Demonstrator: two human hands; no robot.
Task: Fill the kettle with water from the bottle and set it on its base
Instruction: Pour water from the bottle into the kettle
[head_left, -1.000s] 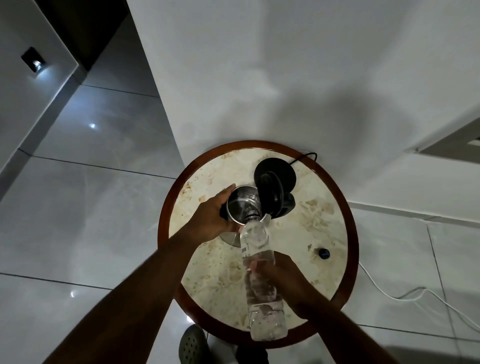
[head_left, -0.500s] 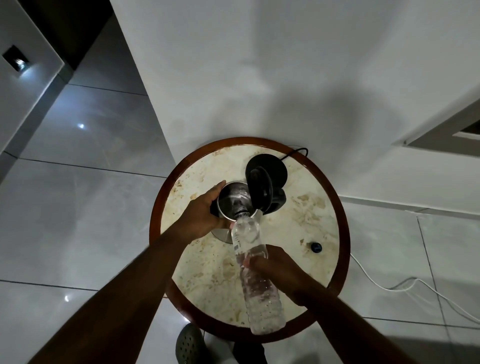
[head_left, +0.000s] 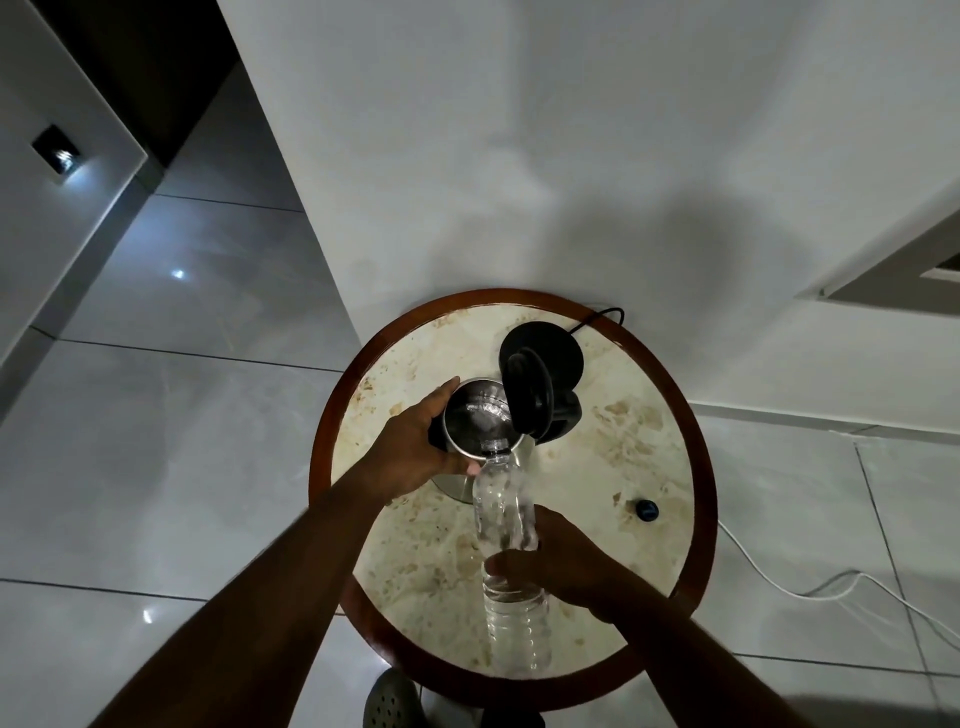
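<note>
A steel kettle (head_left: 475, 418) stands on the round marble-topped table (head_left: 634, 457), its black lid (head_left: 530, 397) hinged up. My left hand (head_left: 415, 441) grips the kettle's left side. My right hand (head_left: 550, 564) holds a clear plastic water bottle (head_left: 506, 519), tipped so its neck rests over the kettle's near rim. Water shows inside the kettle. The black round base (head_left: 550, 348) lies just behind the kettle, with its black cord running off the table's back edge.
A small dark bottle cap (head_left: 647, 508) lies on the table's right side. A white wall is right behind the table. A white cable (head_left: 810, 587) trails over the glossy tiled floor on the right. A grey perforated shoe (head_left: 392, 701) shows below the table's near edge.
The bottle stays tipped into the kettle and both hands keep their grip. The view has shifted slightly; the bottle's base has risen a little.
</note>
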